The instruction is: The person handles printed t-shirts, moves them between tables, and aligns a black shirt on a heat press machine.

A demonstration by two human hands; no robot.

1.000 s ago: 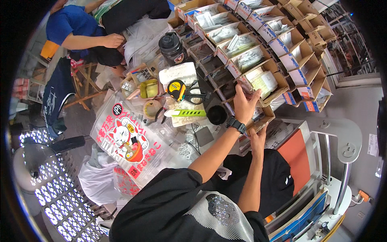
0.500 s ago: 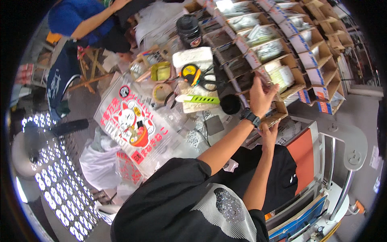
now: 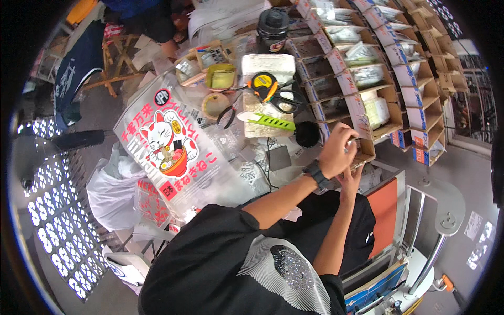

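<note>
My left hand (image 3: 338, 149), with a dark wristwatch, curls at the lowest compartment of a cardboard sorting rack (image 3: 367, 149), below packets (image 3: 374, 110) in the compartment above; what its fingertips hold is unclear. Just beneath, my right hand (image 3: 349, 177) grips that compartment's lower edge, its fingers partly hidden. Left of them are a black cup (image 3: 307, 134), a green-handled cutter (image 3: 265, 120), scissors (image 3: 287, 102) and a yellow tape measure (image 3: 262, 86). A large clear printed sheet with a cartoon cat (image 3: 173, 142) lies left of my forearms.
A person in dark clothes (image 3: 142, 23) is at the top left. A dark bottle (image 3: 272, 31) stands beyond the tools. More cardboard bins (image 3: 441, 63) rise rightward. Black fabric (image 3: 357, 226) lies over an orange pad (image 3: 383, 215) beside a white metal machine (image 3: 446, 215).
My left hand has dropped from the packet compartment to the lowest one and curled further. My right hand remains underneath. The view has shifted, and the other person's arm has left it.
</note>
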